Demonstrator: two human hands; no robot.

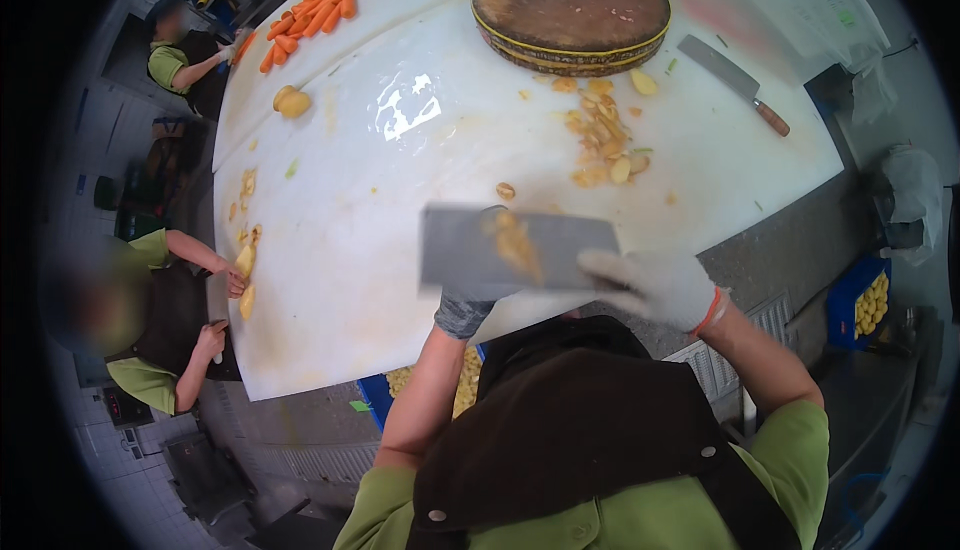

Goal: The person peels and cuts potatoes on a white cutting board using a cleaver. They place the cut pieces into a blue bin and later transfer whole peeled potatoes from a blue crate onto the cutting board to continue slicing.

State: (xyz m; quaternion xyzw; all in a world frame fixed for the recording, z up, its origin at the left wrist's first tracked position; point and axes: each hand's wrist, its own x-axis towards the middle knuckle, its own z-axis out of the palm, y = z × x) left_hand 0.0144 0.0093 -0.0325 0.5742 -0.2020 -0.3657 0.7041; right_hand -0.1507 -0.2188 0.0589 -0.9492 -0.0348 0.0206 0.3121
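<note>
A wide grey cleaver (450, 255) is held flat over the near edge of the table, blurred by motion. Yellowish pieces, like potato peelings (515, 247), lie on its blade. My right hand (655, 290), in a white glove with an orange cuff, closes around the blade's right end; the handle is hidden. Beneath the blade is my left hand (465, 312) in a grey glove, its fingers mostly covered by the metal. Just beyond the blade, a small brownish piece (506, 191) rests on the white table (340, 200).
A round wooden chopping block (570, 5) stands at the far side, with peelings (603, 135) before it. Another cleaver (735, 75) lies to its right. Carrots (320, 10) and potatoes (292, 102) are at left. Two co-workers (150, 320) stand along the left edge. Blue crates (845, 300) hold yellow pieces.
</note>
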